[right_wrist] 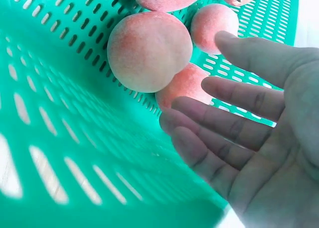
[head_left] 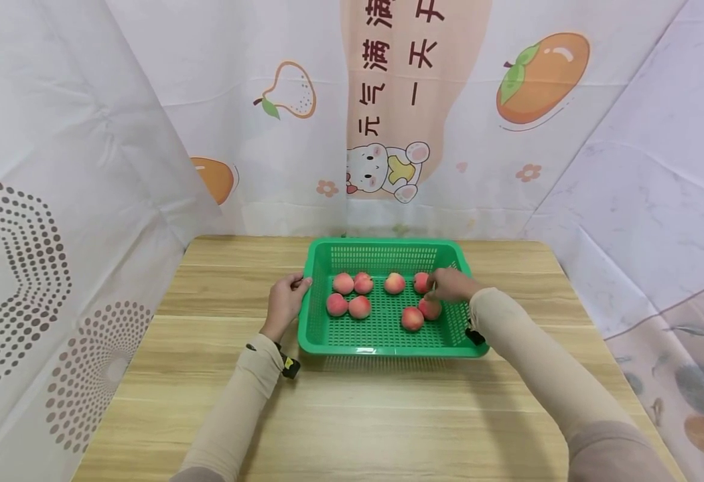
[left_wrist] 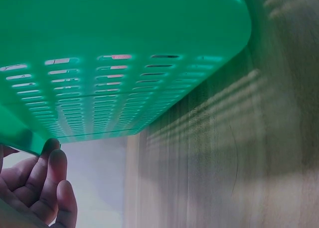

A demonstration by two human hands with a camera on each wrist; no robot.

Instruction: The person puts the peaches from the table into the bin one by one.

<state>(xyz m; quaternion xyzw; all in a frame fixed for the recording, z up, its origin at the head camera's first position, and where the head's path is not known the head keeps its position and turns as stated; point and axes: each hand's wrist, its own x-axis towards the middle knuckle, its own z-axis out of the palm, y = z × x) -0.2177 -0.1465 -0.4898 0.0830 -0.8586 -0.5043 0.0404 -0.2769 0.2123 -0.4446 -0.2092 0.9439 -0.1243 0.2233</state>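
A green plastic basket (head_left: 327,349) with slotted walls holds several red-and-yellow peaches (head_left: 394,283). My left hand (head_left: 284,304) grips its left rim; in the left wrist view the fingers (left_wrist: 37,180) curl up under the edge. My right hand (head_left: 453,284) reaches inside over the right end, beside the back-right peach (head_left: 421,282). The right wrist view shows its fingers (right_wrist: 224,118) apart and nearly straight, with nothing held. Their tips overlap a peach (right_wrist: 183,86) there, and a larger-looking peach (right_wrist: 149,51) lies just beyond.
The basket stands on a wood-grain table (head_left: 364,422), toward its back edge. A printed curtain (head_left: 291,161) hangs behind the table, and pale cloth (head_left: 116,268) lines both sides. Four-walled basket sides rise around the peaches and the right hand.
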